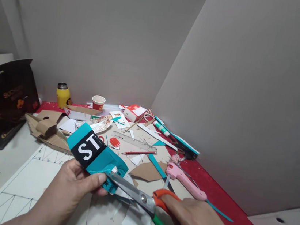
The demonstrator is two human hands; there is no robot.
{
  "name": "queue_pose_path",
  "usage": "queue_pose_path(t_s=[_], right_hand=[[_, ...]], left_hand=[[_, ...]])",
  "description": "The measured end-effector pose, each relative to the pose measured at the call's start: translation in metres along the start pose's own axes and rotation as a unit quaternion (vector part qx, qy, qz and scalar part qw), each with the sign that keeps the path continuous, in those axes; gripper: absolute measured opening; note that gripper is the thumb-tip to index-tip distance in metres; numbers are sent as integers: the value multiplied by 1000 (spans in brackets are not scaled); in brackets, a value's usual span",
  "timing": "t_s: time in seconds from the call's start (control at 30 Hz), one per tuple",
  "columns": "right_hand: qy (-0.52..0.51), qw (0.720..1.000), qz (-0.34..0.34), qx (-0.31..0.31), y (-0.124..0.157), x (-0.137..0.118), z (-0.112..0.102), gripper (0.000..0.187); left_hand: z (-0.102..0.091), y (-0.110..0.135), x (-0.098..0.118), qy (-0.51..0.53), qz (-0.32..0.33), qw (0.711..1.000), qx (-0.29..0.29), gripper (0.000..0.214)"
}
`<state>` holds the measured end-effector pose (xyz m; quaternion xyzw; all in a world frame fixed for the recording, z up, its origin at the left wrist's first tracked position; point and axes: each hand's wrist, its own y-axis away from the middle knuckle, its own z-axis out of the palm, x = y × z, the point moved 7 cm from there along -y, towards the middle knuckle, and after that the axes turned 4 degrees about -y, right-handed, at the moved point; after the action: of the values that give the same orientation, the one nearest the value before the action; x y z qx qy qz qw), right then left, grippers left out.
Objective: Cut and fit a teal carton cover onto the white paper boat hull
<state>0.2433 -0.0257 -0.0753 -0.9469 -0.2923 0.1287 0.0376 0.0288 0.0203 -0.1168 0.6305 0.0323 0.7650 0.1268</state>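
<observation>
My left hand point(74, 180) pinches a teal piece of printed cardboard point(104, 162) with a black band and white letters, thumb on top and fingers beneath. My right hand point(193, 221) grips a pair of scissors point(141, 200) with one orange and one green handle. The blades are parted, and the upper one lies across the lower end of the teal cardboard, close to my left thumb. Whether the lower blade touches the cardboard is hard to see. White paper scraps point(138, 223) lie under the scissors.
A pink glue gun point(185, 180) lies right of the scissors. Behind are a red pencil point(139, 152), a clear ruler point(135, 142), brown cardboard point(147, 171), a paper cup point(98, 102) and a yellow bottle point(63, 95). A dark box point(2, 104) stands left; grey walls point(106, 40) enclose the back and right.
</observation>
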Motion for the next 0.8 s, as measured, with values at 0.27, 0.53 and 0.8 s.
queue_pose_path(t_s=[0.27,0.53,0.8], right_hand=[[15,1000,-1,12,1,9,3,10],[22,999,-18,19,1,2,14,5],[5,1000,-15,20,-1,-6,26,6]], left_hand=[[-4,-4,2,26,10,1000,-9,15],[-6,-3,3,36,12,999,13,12],[-10,0,3,77,6,996,54,14]])
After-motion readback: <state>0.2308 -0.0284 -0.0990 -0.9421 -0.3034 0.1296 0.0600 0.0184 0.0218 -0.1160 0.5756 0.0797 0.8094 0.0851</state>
